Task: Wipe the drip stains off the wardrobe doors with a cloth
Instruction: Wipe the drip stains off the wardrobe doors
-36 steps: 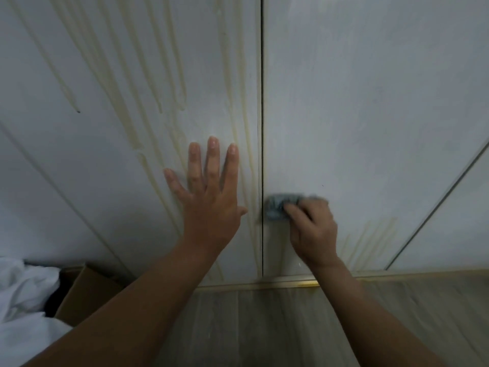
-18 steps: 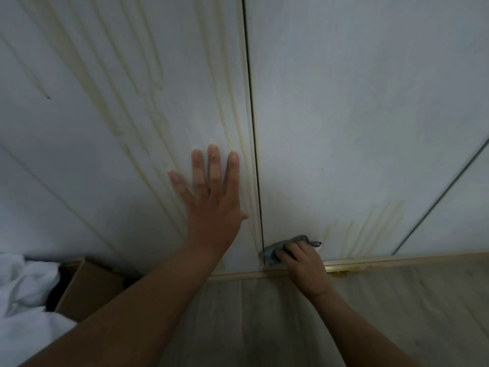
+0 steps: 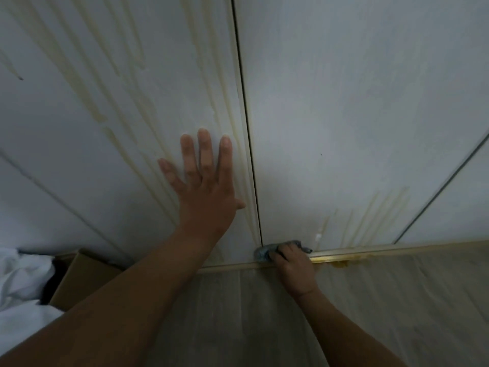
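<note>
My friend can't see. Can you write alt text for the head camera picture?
A right hand holds a grey cloth against the bottom of the right wardrobe door, while the left hand lies flat on the left door. Yellowish drip stains streak both doors.

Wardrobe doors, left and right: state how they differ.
Left white wardrobe door: long yellowish drip stains all over, left hand flat on it. Right white wardrobe door: short stains only near its bottom, right hand gripping a grey cloth at its foot. Both are plain white panels.
</note>
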### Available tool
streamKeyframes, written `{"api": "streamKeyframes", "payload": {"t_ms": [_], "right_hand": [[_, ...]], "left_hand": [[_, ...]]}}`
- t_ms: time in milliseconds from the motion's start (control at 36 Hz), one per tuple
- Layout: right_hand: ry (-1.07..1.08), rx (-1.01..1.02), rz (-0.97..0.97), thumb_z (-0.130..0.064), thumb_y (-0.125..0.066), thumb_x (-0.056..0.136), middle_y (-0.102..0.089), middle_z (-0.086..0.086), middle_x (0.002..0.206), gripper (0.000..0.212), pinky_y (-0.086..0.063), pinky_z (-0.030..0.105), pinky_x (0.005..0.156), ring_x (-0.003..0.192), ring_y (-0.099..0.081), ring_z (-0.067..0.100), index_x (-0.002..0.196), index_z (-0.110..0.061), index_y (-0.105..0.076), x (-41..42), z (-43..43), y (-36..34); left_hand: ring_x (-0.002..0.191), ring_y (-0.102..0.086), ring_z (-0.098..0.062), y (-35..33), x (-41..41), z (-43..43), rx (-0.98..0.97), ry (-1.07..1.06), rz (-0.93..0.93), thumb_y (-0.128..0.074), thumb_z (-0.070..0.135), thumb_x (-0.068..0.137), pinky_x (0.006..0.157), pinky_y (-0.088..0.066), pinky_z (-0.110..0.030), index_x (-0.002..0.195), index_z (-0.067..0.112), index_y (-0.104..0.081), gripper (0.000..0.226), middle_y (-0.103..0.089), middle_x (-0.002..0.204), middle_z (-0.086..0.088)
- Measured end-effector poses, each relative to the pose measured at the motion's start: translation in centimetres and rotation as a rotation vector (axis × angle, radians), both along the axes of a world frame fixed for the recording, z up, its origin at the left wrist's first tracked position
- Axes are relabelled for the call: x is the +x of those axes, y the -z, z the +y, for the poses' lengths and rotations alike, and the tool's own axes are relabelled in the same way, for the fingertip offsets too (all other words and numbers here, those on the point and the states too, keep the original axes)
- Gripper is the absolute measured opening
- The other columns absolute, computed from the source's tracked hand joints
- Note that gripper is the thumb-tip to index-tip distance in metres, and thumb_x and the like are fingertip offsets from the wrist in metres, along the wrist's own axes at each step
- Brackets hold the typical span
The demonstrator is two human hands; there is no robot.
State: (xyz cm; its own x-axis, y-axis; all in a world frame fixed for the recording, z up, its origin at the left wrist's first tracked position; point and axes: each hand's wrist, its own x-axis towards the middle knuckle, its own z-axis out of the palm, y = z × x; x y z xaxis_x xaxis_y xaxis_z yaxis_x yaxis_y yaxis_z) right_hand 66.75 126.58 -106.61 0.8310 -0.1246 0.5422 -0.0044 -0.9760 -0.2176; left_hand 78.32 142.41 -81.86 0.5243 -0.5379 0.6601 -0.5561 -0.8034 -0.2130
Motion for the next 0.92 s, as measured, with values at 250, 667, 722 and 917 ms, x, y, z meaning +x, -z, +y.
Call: {"api": "streamKeyframes", "payload": {"t_ms": [250,667,722,917], "right_hand": [[0.185,0.553,0.028,-0.010,-0.064,0.078,-0.067,0.005,0.092,0.026,-0.044,0.021,0.076,0.083,-0.065,0.028,0.101,-0.010,-0.075,-3.9,-0.7,-2.9],[0.323,0.075,-0.754,0.015,-0.064,0.086,-0.060,0.020,0.091,0.022,-0.040,0.039,0.075,0.084,-0.051,0.033,0.099,-0.001,-0.070,-2.0,-6.8,-19.5],[0.325,0.022,-0.709,0.014,-0.064,0.086,-0.061,0.020,0.090,0.024,-0.036,0.036,0.076,0.080,-0.052,0.034,0.101,-0.005,-0.066,-1.8,-6.5,-17.8],[0.214,-0.023,-0.350,0.006,-0.067,0.080,-0.063,0.017,0.097,0.024,-0.042,0.037,0.068,0.080,-0.051,0.035,0.100,-0.007,-0.067,-3.1,-6.1,-8.7]], "left_hand": [[0.152,0.005,-0.048,0.0,-0.2,0.4,0.025,-0.026,-0.006,-0.081,0.077,0.052,0.111,-0.010,-0.082,0.163,0.011,0.010,0.158,0.017,0.166,-0.022],[0.152,0.003,-0.050,-0.3,-0.7,0.0,0.011,-0.042,0.028,-0.080,0.072,0.056,0.110,-0.012,-0.083,0.163,0.010,0.008,0.151,0.009,0.166,-0.025],[0.152,0.002,-0.051,-0.3,-0.6,0.0,0.014,-0.046,0.017,-0.079,0.073,0.056,0.110,-0.013,-0.083,0.163,0.010,0.008,0.151,0.007,0.166,-0.026],[0.152,0.001,-0.050,-0.2,-0.6,0.0,0.022,-0.067,-0.003,-0.080,0.074,0.053,0.110,-0.015,-0.083,0.163,0.010,0.009,0.155,0.008,0.166,-0.025]]}}
